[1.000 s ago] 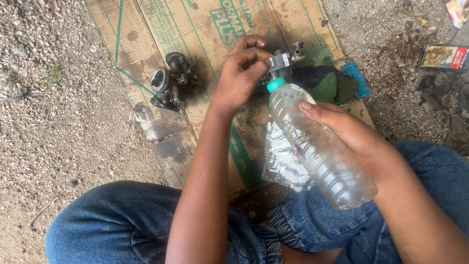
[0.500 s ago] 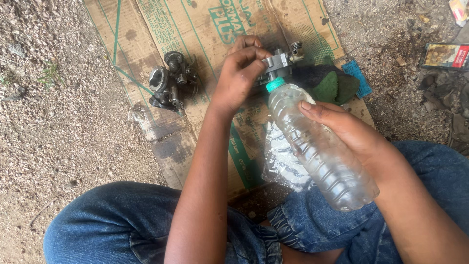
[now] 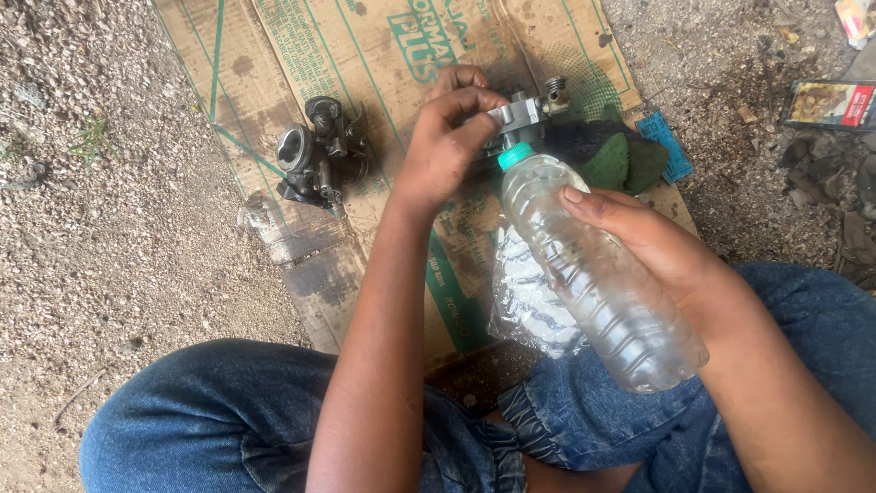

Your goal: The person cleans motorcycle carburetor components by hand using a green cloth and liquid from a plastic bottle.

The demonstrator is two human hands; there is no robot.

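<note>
Our left hand (image 3: pixel 447 146) closes its fingers around a small grey metal carburettor part (image 3: pixel 518 117) above the flattened brown cardboard sheet (image 3: pixel 365 55). Our right hand (image 3: pixel 648 242) wraps a clear ribbed plastic bottle (image 3: pixel 593 274), its teal neck tilted against that part.

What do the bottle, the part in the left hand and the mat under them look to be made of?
Bottle: clear thin plastic, ribbed and see-through, with a teal plastic cap, held in the right hand.
Part gripped by the left hand: likely cast metal, dull grey with a threaded fitting.
Mat: flattened brown cardboard, matte, stained dark in patches.
</note>
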